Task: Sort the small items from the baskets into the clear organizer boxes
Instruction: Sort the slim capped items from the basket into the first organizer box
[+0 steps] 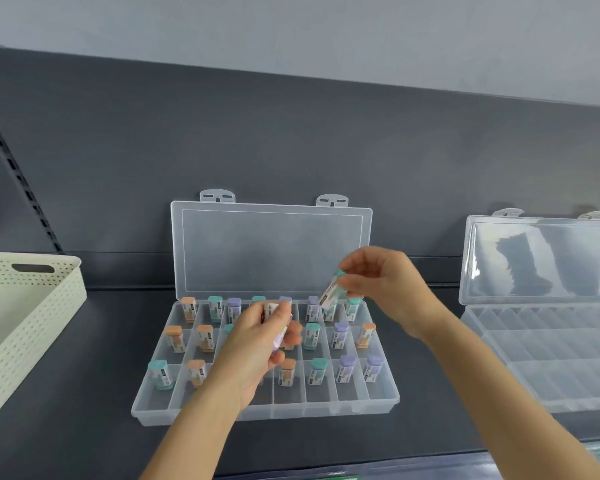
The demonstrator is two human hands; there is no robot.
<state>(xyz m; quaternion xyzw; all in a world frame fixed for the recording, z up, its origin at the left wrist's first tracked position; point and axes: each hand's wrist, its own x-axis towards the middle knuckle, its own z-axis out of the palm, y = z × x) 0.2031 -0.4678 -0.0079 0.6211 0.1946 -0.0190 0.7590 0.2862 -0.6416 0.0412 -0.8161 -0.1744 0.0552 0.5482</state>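
From the head camera, the right hand (385, 285) hung over the back right corner of the open organizer box (264, 415). Its grip was closed to a pinch: thumb and fingertips clamped a teal-capped piece (331, 289), tilted with its cap up and away from the box, just above the back-row compartments. The wrist was bent and the forearm ran off toward the near right.

The left hand (257, 344) hovered over the middle of the same box, palm turned inward, fingers curled round a small bundle of pieces (279, 327), one of them purple at the lower end. Its forearm came up from the near edge.

In the box, other capped pieces (342, 336), orange, teal and purple, stood upright in separate compartments, each with a pale label. The print was too blurred to read. The lid (271, 251) stood open at the back.

A cream perforated basket (32, 323) sat on the counter (94, 375) well left of the box. A second clear box (548, 362) lay open to its right.
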